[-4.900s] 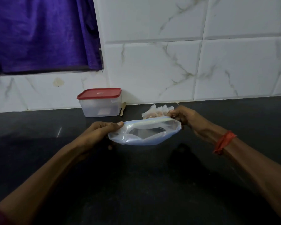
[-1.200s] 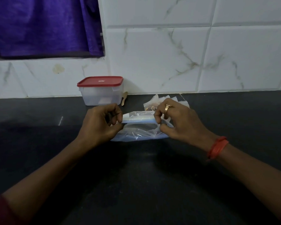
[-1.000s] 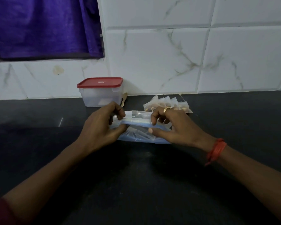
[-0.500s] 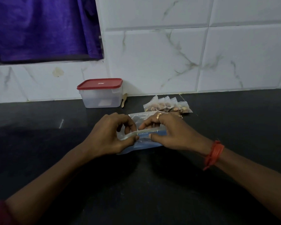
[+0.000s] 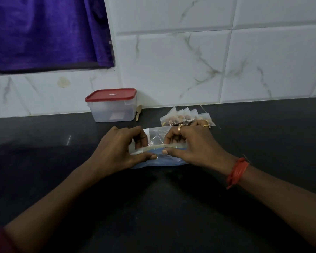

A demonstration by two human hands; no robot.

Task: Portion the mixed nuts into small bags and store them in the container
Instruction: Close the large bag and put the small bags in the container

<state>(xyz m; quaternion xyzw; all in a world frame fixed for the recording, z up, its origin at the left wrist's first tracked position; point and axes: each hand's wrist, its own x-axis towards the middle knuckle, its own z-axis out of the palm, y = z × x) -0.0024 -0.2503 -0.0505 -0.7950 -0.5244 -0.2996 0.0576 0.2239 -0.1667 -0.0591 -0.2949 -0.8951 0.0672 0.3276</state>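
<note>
On the black counter (image 5: 44, 161), the left hand (image 5: 117, 150) and right hand (image 5: 195, 145) pinch the zip bag (image 5: 164, 160) with curled fingers. Just past the right fingers lie small nut bags (image 5: 182, 117); the red-lidded container (image 5: 113, 110) stands past the left.

The left hand (image 5: 120, 150) and the right hand (image 5: 193, 145) cover both ends of the clear plastic zip bag with a blue band (image 5: 169, 161), and the print on its white panel is too small to read. The right hand's fingers hide the near edge of the row of small clear bags of brown nuts (image 5: 179, 116), whose kinds cannot be told. The translucent rectangular container with a red lid (image 5: 113, 111) shows only a blur inside.
</note>
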